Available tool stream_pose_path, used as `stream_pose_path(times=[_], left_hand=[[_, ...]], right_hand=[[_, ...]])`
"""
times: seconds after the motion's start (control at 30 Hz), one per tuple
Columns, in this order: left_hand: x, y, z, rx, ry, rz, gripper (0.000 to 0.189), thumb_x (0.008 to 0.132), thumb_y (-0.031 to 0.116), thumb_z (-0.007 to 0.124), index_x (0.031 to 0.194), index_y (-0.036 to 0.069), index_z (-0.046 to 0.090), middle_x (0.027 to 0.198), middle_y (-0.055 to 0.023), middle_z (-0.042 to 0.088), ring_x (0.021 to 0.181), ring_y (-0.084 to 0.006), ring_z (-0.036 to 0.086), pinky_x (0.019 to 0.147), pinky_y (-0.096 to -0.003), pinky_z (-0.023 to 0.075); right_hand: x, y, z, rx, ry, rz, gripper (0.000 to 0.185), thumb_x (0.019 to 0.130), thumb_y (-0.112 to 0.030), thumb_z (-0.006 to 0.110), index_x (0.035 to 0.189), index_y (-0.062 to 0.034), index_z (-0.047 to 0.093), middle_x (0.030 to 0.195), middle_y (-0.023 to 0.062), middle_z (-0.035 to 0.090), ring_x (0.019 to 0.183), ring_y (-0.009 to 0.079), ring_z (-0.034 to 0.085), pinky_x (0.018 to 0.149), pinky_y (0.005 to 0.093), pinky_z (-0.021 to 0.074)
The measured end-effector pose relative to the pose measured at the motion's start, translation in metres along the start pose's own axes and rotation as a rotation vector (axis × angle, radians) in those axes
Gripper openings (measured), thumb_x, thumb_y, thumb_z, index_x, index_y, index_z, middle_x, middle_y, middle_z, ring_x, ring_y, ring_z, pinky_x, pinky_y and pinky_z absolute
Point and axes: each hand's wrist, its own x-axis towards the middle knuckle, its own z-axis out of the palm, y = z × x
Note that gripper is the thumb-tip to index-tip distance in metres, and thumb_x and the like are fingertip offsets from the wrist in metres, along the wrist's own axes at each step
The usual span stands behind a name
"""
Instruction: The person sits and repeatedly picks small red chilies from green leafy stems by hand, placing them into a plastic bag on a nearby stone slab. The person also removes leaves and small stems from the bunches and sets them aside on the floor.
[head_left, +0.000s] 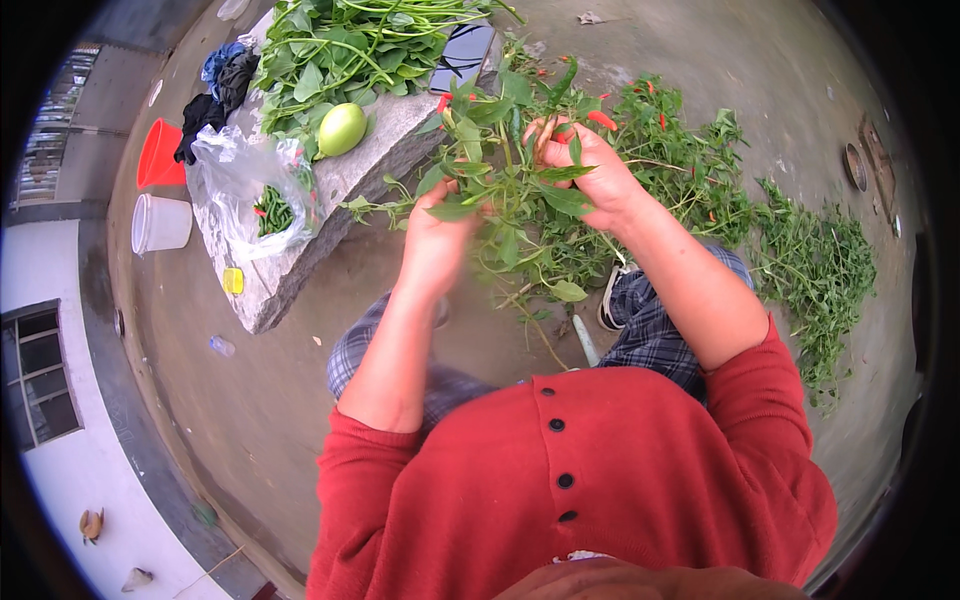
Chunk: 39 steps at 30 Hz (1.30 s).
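Observation:
A leafy chili pepper plant (506, 157) with green and red chilies is between my hands. My left hand (442, 217) is closed around its leaves and stem on the left side; the leaves hide the fingertips. My right hand (577, 161) grips stems at the upper right, beside a green chili (562, 82) and a red one (601, 120). On the stone slab (300, 270) to the left, an open clear plastic bag (225, 187) holds small green chilies (274, 211) and a few red ones. A pale green round fruit or vegetable (342, 129) lies behind the bag.
Leafy green stems (337, 52), a dark-screened phone (461, 56) and a yellow cap-like object (233, 280) are on the slab. A red bucket (161, 154) and a white bucket (161, 223) stand beyond it. More chili plants (675, 165) lie on the ground at the right.

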Motion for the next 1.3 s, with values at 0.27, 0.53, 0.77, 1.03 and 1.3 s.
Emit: stream_pose_path(times=[0.27, 0.53, 0.77, 1.03, 1.3], left_hand=[[0.0, -0.011, 0.0, 0.002, 0.127, 0.054, 0.051, 0.081, -0.006, 0.049, 0.129, 0.001, 0.032, 0.105, -0.009, 0.055, 0.088, -0.0163, 0.057, 0.075, -0.0279, 0.0483], [-0.002, -0.015, 0.005, -0.114, 0.049, 0.038, 0.039, 0.083, -0.001, 0.052, 0.12, 0.003, 0.041, 0.107, -0.0069, 0.055, 0.089, -0.0146, 0.055, 0.073, -0.0276, 0.0478], [-0.002, -0.012, 0.008, -0.086, 0.037, 0.024, 0.032, 0.083, 0.003, 0.056, 0.113, 0.006, 0.047, 0.101, -0.0046, 0.057, 0.085, -0.0126, 0.056, 0.071, -0.0255, 0.0469], [0.002, -0.017, 0.009, -0.015, 0.05, 0.043, 0.024, 0.08, -0.004, 0.051, 0.103, 0.005, 0.049, 0.089, -0.0021, 0.056, 0.071, -0.0108, 0.054, 0.058, -0.0249, 0.0447], [0.0, -0.016, 0.003, 0.209, 0.127, 0.047, 0.024, 0.082, 0.005, 0.048, 0.106, 0.005, 0.049, 0.091, -0.0027, 0.055, 0.078, -0.0115, 0.052, 0.069, -0.023, 0.0434]], right_hand=[[-0.003, 0.002, -0.004, 0.054, -0.222, 0.135, 0.01, 0.083, -0.014, 0.057, 0.091, -0.0097, 0.053, 0.07, -0.0055, 0.048, 0.053, 0.0028, 0.035, 0.047, 0.0173, 0.0307], [-0.007, 0.014, 0.013, -0.112, -0.081, 0.201, 0.022, 0.08, -0.019, 0.063, 0.098, -0.0069, 0.059, 0.09, -0.0009, 0.06, 0.082, 0.0091, 0.055, 0.065, 0.0243, 0.0424], [-0.003, 0.019, 0.013, -0.371, 0.061, 0.358, 0.019, 0.079, -0.023, 0.065, 0.091, -0.009, 0.062, 0.078, -0.0009, 0.059, 0.067, 0.0064, 0.052, 0.057, 0.0216, 0.0395], [-0.001, 0.029, 0.011, -0.817, -0.124, -0.451, 0.016, 0.074, -0.011, 0.064, 0.089, -0.0048, 0.062, 0.078, 0.0053, 0.057, 0.074, 0.0173, 0.055, 0.064, 0.03, 0.0454], [-0.002, 0.027, 0.017, -0.755, -0.013, -0.196, 0.019, 0.072, -0.004, 0.063, 0.091, -0.0036, 0.063, 0.078, 0.0039, 0.059, 0.069, 0.0108, 0.052, 0.064, 0.0256, 0.0434]])
